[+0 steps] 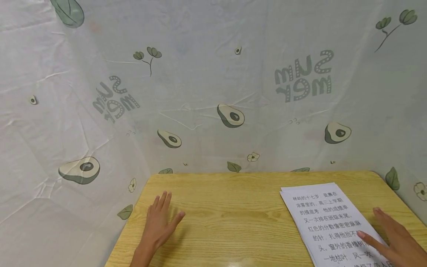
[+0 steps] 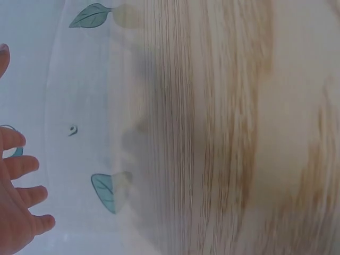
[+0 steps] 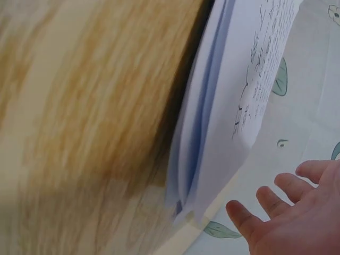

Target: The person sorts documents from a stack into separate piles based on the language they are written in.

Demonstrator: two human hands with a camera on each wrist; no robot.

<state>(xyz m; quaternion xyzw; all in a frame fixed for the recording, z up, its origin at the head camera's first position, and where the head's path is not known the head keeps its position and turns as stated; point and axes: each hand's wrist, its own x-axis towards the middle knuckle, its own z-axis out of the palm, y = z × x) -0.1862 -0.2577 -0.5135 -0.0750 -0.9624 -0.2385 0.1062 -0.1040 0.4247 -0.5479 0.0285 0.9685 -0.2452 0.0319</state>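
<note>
A stack of white paper sheets [image 1: 320, 218] printed with Chinese text lies on the right part of the wooden table [image 1: 227, 218]. In the right wrist view the stack [image 3: 234, 95] shows several loose layers at its edge. My right hand [image 1: 397, 237] is over the lower right side of the stack with its fingers extended, holding nothing; whether it touches the paper I cannot tell. On the left, my left hand [image 1: 158, 222] is above the table with fingers straight and thumb spread, holding nothing. Its fingers [image 2: 21, 167] also show in the left wrist view.
Behind the table hangs a pale cloth [image 1: 200, 85] printed with avocados, leaves and mirrored "summer" lettering. It also runs along the left and right sides. The table's far edge [image 1: 260, 172] meets the cloth.
</note>
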